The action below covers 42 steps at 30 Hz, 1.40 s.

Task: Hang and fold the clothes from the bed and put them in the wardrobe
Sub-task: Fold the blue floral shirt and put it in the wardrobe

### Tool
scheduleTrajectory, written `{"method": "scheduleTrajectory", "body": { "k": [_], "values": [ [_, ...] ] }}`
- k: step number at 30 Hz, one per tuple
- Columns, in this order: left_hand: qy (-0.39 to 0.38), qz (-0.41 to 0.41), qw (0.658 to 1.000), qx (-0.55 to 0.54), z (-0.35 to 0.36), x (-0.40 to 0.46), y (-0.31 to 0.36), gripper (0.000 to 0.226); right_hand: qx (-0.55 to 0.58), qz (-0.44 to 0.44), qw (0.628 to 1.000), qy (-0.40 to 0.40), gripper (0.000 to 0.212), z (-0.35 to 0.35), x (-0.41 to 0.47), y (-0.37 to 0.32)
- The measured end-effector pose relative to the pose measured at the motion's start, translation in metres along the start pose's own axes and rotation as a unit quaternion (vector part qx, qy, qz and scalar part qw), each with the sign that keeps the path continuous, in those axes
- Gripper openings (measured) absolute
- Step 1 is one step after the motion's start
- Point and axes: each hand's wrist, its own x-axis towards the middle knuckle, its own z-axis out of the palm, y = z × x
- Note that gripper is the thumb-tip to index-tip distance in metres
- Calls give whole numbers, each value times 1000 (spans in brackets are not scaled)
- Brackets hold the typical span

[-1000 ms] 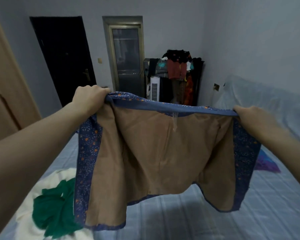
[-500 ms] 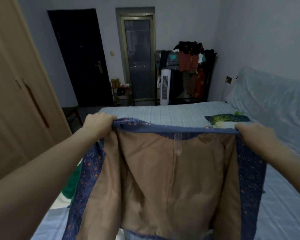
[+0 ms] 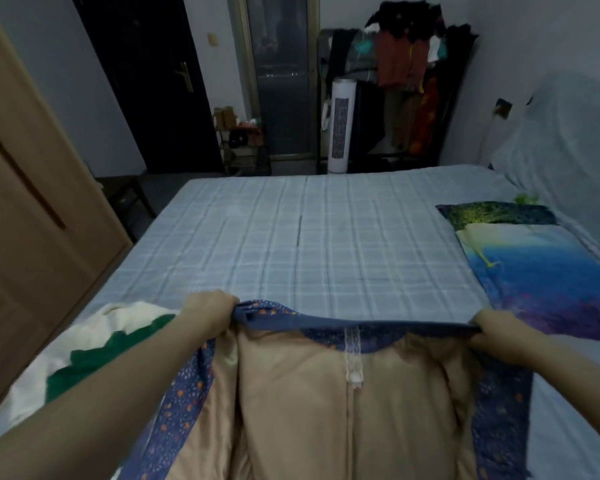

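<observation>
A blue floral skirt (image 3: 326, 403) with a tan lining and a white zip is stretched between my hands, low over the near end of the bed (image 3: 291, 244). My left hand (image 3: 207, 315) grips the left end of its waistband. My right hand (image 3: 499, 327) grips the right end. The lining faces me and the lower part of the skirt runs out of view. A green garment (image 3: 94, 355) lies on a white one (image 3: 122, 315) at the bed's left edge. The wooden wardrobe (image 3: 25, 209) stands to the left, doors closed.
Folded blue, purple and green printed fabric (image 3: 534, 265) lies on the bed's right side. Beyond the bed are a dark door (image 3: 146, 81), a glass door (image 3: 281, 74), a white tower fan (image 3: 342, 126) and a loaded clothes rack (image 3: 406, 74). A covered headboard (image 3: 568, 140) rises at the right.
Both hands have lowered the skirt from chest height down towards the bed, still holding its waistband. The view has tilted down, so more of the bed shows.
</observation>
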Motion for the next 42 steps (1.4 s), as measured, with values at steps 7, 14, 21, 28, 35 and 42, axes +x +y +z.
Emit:
{"method": "scheduleTrajectory", "body": {
  "k": [7,14,21,28,35,42],
  "values": [
    [-365,-52,894,-255,73,206,16,48,271,111,935,-198,16,47,223,19],
    [-93,-207,839,-494,117,377,45,49,700,111,705,14,15,37,413,-54],
    [64,34,921,-382,219,373,188,71,119,-138,969,164,67,219,441,-112],
    [132,-38,960,-245,283,359,211,66,114,-117,959,231,70,258,460,-110],
    [-34,-33,953,-300,260,368,201,71,35,-40,998,-17,71,211,450,-122],
    [84,115,932,-333,235,268,166,54,64,-193,948,244,50,241,242,-164]
  ]
}}
